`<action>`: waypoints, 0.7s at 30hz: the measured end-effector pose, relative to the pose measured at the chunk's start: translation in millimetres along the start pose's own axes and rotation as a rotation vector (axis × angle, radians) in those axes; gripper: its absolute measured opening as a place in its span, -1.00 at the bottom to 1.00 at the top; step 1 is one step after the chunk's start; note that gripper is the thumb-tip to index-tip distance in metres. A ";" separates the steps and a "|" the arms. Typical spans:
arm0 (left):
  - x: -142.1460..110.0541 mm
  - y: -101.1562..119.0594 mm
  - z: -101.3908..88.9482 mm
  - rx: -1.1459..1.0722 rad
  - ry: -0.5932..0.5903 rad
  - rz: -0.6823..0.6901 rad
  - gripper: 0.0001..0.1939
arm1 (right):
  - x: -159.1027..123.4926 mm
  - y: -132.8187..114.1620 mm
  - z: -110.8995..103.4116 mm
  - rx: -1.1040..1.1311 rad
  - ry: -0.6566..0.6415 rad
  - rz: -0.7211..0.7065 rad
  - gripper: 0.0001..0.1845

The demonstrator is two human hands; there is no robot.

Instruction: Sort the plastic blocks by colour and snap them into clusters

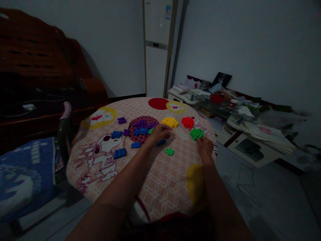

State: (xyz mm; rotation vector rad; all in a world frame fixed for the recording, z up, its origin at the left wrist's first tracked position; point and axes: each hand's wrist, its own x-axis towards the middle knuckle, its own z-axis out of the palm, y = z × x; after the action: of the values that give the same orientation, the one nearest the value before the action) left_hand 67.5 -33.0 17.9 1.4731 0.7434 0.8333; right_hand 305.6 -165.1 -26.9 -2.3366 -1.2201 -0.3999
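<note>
My left hand (161, 133) hovers over the middle of the table with its fingers curled together; whatever they may hold is hidden. Just left of it are a small green piece (150, 131) and a group of blue blocks (141, 131); another blue block (162, 142) shows under the hand. My right hand (206, 148) is closed, fingertips touching the lower edge of a cluster of small green blocks (197, 134); a held piece cannot be made out. Between the hands and nearer me lies a flat green block (170, 152). Beyond are a yellow cluster (170, 122) and a red cluster (188, 122).
A patterned cloth covers the round table (160, 180). Purple blocks (139, 124) and more blue blocks (120, 153) lie to the left. A blue-covered chair (30, 174) and wooden bench (45, 60) stand left. A cluttered low cabinet (242, 144) runs along the right wall.
</note>
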 end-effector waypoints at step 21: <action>-8.4 -6.1 5.0 0.873 -0.616 0.107 -0.86 | -51.1 -55.6 -8.1 0.725 -0.488 -0.124 -0.69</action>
State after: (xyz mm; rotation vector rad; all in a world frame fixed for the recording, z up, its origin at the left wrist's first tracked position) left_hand 67.4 -42.3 11.1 2.4049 0.5663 0.0518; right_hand 230.6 -177.2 -28.3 -1.7606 -1.4181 0.5349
